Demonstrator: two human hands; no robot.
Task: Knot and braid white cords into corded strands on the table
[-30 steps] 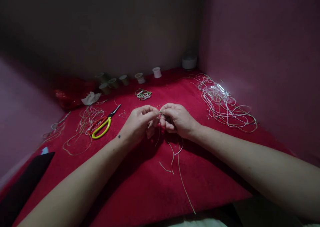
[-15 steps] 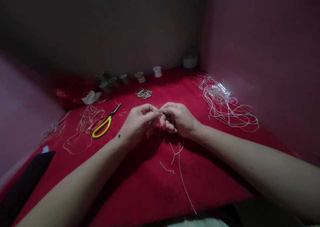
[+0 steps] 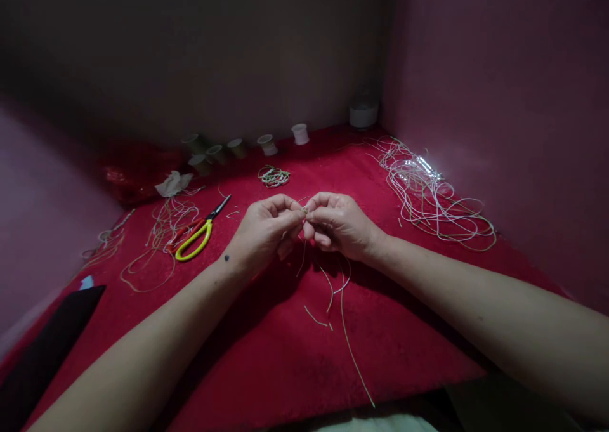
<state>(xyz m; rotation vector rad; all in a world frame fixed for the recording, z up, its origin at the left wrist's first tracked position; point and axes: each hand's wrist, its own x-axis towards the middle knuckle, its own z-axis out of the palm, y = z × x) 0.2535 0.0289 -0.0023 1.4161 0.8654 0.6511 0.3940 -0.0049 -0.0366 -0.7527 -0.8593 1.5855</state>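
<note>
A thin cord (image 3: pixel 304 261) is pinched between thumb and forefinger of both the left hand (image 3: pixel 272 226) and the right hand (image 3: pixel 341 222). Whether a knot has been completed between the nearly meeting fingertips cannot be told. Below the fingers, a long tan strand (image 3: pixel 349 348) is left untrimmed, while a short offcut (image 3: pixel 314 317) suggests that some cutting has been done. Beyond the fingers, a green-and-white cord bundle (image 3: pixel 275 177) is laid, seemingly already worked. Left of them, yellow-and-red-handled scissors (image 3: pixel 209 218) are unheld; far right, a cord tangle (image 3: pixel 431 207) is apparently unworked.
</note>
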